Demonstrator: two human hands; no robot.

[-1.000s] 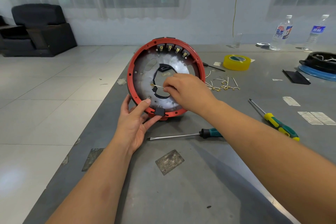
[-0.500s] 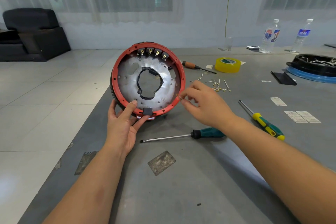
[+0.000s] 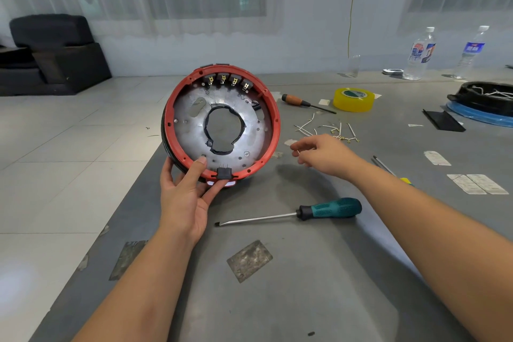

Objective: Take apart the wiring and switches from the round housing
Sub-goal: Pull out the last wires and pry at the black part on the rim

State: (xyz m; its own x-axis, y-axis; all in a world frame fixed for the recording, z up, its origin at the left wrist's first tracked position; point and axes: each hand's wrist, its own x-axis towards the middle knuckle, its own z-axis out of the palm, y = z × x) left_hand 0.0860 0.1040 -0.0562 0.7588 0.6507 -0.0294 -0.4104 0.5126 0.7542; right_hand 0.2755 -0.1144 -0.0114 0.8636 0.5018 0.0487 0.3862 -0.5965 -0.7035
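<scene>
Housing, round with a red rim, stands on edge on the grey desk, tilted back, open face toward the camera. Left hand supports it from below: thumb pressed on the lower red rim, fingers spread behind and under the shell, so this grip is closed on the housing. Just right of the thumb, a small black connector sits on the bottom rim. At the far side of the rim from the left grip, four switches with brass terminals sit in a row. Metal plate inside has a large central hole edged in black.

Right hand hovers above the desk to the right of the housing, not touching it. Fingers loosely curled; a thin pale wire piece seems to lie at the fingertips, but whether it is pinched I cannot tell.

Beyond the right hand: a scatter of loose wires. Near side of the right hand: a green-handled screwdriver flat on the desk. Farther off, an orange-handled screwdriver beside a yellow tape roll.
</scene>
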